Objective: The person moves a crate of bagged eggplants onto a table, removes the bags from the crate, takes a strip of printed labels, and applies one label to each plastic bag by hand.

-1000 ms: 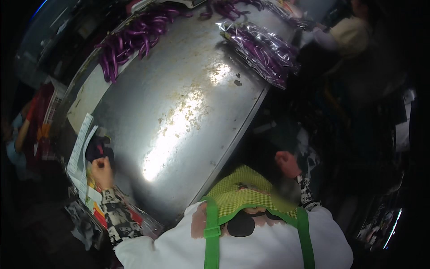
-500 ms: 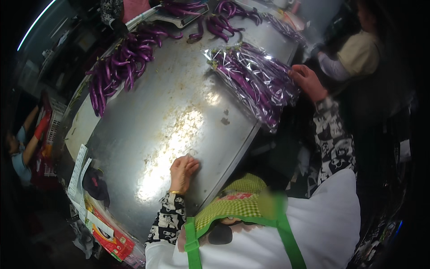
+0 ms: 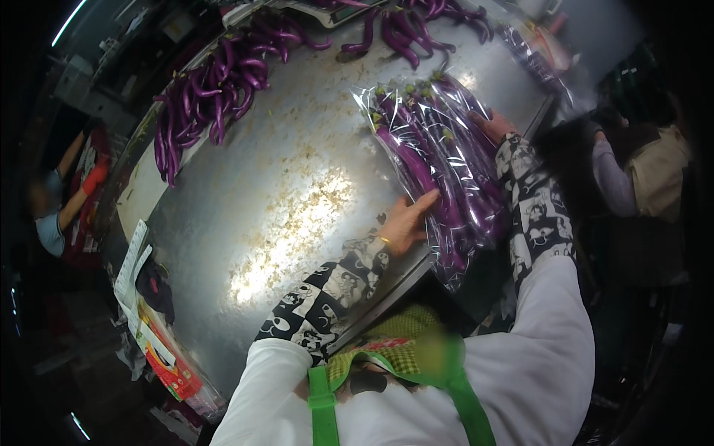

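Observation:
A clear plastic bag of long purple eggplants (image 3: 446, 171) lies at the right of the metal table, its lower end jutting past the near edge. My right hand (image 3: 494, 126) holds the bag's far right side, some fingers hidden by plastic glare. At the bag's left side is my left hand (image 3: 407, 224), one finger lying on the plastic and the others curled lower against it. The stem ends of the eggplants point away from me.
Loose eggplants (image 3: 216, 85) are heaped along the far left edge, with more eggplants (image 3: 409, 33) at the back. Another bagged bunch (image 3: 528, 56) lies far right. Paper strips (image 3: 132, 271) and a red package (image 3: 175, 372) line the left edge. Co-workers stand left and right (image 3: 654, 175).
My left hand has moved from the bare tabletop up and right to the bag. The right hand has shifted along the bag's side, and the bag has turned more upright in view.

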The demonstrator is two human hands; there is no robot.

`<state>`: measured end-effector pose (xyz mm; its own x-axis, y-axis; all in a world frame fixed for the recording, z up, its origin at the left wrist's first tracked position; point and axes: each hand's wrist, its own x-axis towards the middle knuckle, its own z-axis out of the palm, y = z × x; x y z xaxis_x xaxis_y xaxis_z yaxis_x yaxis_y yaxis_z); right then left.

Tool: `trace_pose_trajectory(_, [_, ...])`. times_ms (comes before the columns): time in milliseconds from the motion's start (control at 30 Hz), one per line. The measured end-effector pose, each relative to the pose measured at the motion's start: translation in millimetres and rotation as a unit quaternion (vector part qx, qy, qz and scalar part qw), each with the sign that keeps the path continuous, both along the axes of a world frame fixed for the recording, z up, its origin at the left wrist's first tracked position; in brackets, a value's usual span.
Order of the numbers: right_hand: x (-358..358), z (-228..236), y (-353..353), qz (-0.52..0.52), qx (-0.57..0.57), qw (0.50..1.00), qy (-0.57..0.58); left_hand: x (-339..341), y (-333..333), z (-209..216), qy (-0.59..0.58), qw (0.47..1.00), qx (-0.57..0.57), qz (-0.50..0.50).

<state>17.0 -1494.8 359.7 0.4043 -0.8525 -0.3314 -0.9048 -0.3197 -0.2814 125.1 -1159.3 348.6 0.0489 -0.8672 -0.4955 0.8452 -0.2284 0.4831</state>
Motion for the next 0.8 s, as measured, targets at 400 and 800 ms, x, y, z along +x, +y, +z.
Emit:
trace_pose_trajectory(400, [28.9, -50.7, 108.9, 0.138, -0.009, 0.99, 0.041, -34.1, 134.5, -12.8, -0.062, 0.993, -0.066, 0.072])
trace_pose_trajectory(800, [-8.2, 12.7, 155.0, 0.139, -0.024, 0.959, -0.245, 185.2, 400.5, -18.6, -0.424, 0.9, 0.035, 0.097])
